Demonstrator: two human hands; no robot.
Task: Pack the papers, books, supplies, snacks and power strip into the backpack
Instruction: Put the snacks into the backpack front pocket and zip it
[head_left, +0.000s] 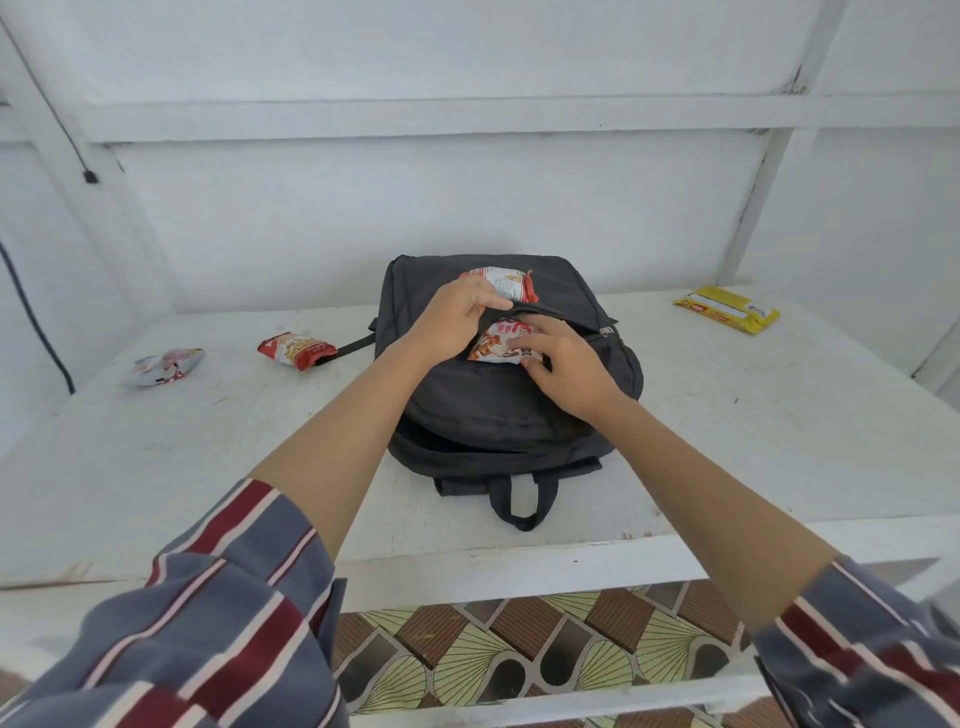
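A black backpack (498, 405) lies flat on the white table (753, 431), its carry handle toward me. My left hand (457, 317) pinches the upper lip of the front pocket opening and lifts it. My right hand (566, 364) grips a red-and-white snack packet (498, 347) that sits halfway into that pocket. A second red-and-white snack packet (501, 281) lies on top of the backpack, just beyond my left hand. The inside of the pocket is hidden.
A red snack packet (293, 351) lies left of the backpack and a silvery one (163, 366) further left. A yellow biscuit pack (727, 310) lies at the back right. White wall panels close off the back, and patterned floor shows under the table's front edge.
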